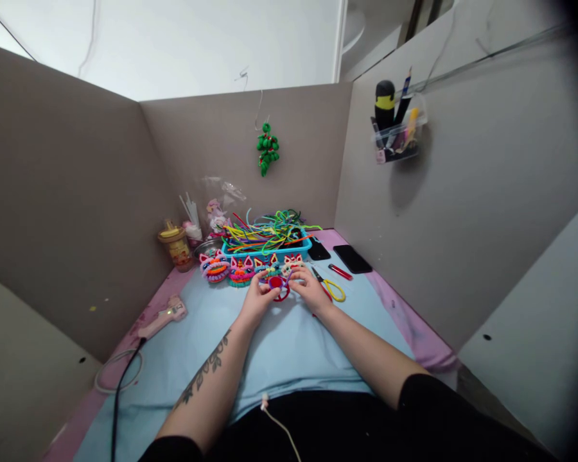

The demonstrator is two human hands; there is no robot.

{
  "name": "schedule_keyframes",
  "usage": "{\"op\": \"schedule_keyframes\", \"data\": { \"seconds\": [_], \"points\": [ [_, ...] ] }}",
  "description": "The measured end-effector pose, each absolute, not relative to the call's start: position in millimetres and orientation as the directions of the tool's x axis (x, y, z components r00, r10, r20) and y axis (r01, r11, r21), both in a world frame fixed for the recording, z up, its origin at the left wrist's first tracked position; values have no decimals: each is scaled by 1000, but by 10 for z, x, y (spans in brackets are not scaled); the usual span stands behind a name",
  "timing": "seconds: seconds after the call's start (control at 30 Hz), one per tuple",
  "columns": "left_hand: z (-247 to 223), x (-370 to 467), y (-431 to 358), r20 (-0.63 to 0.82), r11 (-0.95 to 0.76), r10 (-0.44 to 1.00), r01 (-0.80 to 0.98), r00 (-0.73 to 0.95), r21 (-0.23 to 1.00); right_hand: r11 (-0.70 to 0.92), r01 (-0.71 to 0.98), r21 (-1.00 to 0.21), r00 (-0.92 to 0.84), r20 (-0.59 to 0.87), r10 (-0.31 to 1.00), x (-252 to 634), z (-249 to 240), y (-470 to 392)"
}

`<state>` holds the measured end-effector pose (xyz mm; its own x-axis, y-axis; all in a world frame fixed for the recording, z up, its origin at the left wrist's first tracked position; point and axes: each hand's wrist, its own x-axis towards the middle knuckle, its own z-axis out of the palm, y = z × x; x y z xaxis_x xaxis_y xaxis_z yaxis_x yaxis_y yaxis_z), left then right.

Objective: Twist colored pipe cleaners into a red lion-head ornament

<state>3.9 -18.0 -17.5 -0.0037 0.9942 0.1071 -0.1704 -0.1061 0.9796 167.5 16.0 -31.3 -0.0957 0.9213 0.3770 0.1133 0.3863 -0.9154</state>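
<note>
Between my two hands, above the pale blue cloth, is a small red round piece point(276, 282) with a purple pipe cleaner on it and a red loop below. My left hand point(259, 296) pinches its left side with thumb and fingers. On the right, my right hand point(308, 289) has its fingers closed on the purple strand point(289, 280). Just behind the hands stand several fuzzy animal-face pieces point(241, 272) in pink, orange and teal. Yellow-handled scissors point(336, 291) lie right beside my right hand.
A blue basket point(270, 254) of colourful pipe cleaners stands at the back. Two dark phones point(352, 258) and a red cutter point(340, 272) lie right. A pink glue gun point(166, 317) with a cord and a drink cup point(176, 247) are left. Grey partitions point(245, 147) surround the table.
</note>
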Motion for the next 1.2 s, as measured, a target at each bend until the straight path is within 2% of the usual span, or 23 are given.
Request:
{"op": "schedule_keyframes", "data": {
  "seconds": [0.1,0.23,0.5,0.8,0.97,1.2],
  "points": [
    [-177,45,-181,124,-119,992,-163,19,979,398,154,-904,-121,383,916,1650,-299,128],
    [-172,43,-195,158,-146,985,-144,74,979,410,98,-907,-155,393,906,1619,-331,131],
    [-190,38,-183,206,-194,970,-105,126,975,309,26,-951,-236,295,926,1624,-378,153],
    [-212,60,-164,183,-179,982,-111,32,978,418,144,-897,-136,401,906,1599,-412,184],
    [-195,40,-149,161,-165,986,-118,-44,979,386,129,-913,-131,370,920,1597,-435,198],
    [-171,5,-163,180,-181,983,-145,-15,973,296,57,-954,-174,282,943,1581,-420,154]
  ]
}}
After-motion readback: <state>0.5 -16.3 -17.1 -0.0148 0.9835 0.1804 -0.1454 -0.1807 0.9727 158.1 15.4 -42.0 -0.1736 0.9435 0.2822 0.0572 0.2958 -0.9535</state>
